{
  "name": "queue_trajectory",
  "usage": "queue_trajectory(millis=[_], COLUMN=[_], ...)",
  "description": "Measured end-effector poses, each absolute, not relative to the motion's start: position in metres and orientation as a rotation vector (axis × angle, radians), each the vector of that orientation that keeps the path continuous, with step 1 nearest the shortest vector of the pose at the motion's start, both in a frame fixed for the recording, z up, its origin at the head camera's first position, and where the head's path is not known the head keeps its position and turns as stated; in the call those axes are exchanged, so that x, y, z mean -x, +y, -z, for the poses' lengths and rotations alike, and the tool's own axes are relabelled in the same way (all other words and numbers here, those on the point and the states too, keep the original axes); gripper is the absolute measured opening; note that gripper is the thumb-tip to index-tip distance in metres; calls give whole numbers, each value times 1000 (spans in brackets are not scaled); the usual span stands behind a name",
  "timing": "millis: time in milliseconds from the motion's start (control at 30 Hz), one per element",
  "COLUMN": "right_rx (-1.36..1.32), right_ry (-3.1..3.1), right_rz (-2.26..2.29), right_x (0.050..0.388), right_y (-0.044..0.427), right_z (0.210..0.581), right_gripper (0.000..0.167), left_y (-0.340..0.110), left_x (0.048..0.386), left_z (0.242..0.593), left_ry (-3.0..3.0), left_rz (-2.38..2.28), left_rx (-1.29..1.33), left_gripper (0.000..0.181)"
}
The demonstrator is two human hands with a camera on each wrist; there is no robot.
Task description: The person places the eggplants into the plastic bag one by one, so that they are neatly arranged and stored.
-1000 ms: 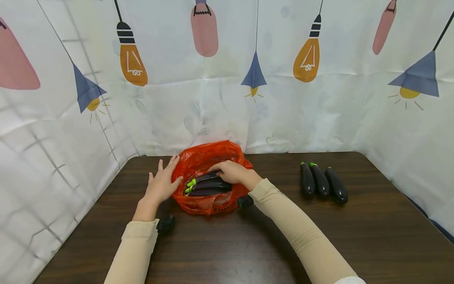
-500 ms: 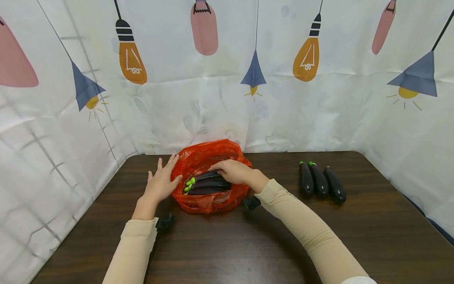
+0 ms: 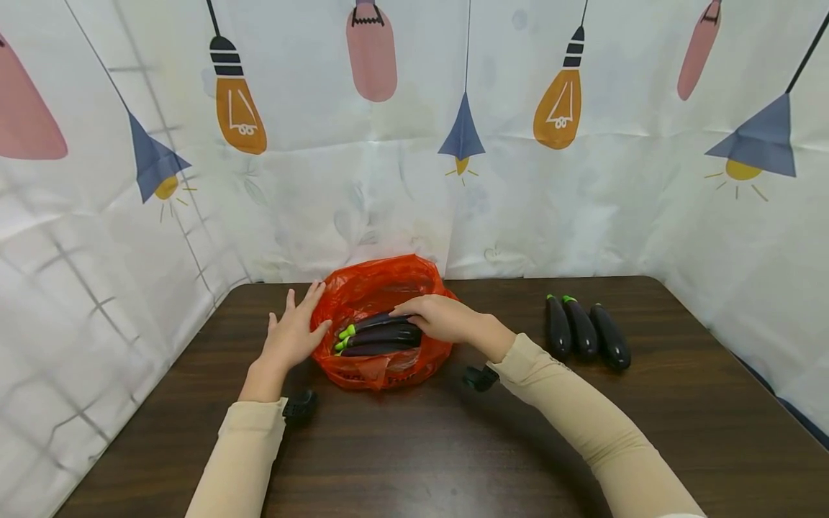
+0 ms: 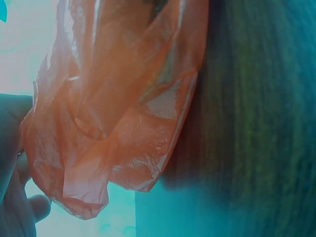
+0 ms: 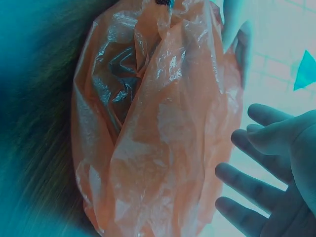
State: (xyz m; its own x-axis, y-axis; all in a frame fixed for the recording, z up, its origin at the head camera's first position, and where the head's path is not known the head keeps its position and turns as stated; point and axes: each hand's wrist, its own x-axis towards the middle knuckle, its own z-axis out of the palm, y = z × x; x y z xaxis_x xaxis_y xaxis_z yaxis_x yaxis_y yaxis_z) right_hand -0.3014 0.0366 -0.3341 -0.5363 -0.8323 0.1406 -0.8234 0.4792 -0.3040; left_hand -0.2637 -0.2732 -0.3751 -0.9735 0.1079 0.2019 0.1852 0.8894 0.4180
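Gaping bag, left hand at rim

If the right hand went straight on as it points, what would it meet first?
Probably the left wall of the red bag; depth is unclear, so the right hand might brush an eggplant inside first.

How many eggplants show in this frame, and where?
6 visible: in the red bag, the back eggplant, middle eggplant and front eggplant; on the table to its right, the left eggplant, centre eggplant and right eggplant. More may be hidden inside the bag.
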Motion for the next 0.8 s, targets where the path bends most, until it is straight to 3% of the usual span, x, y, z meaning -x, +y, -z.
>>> queue_trajectory(millis=[800], right_rx=[1518], right_ry=[2742], right_rz=[644], right_x=[281], right_y=[87], right_z=[331], right_gripper=[37], left_y=[-273], left_x=[265], left_z=[376], left_ry=[-2892], left_rz=[645], left_rx=[219], left_gripper=[77])
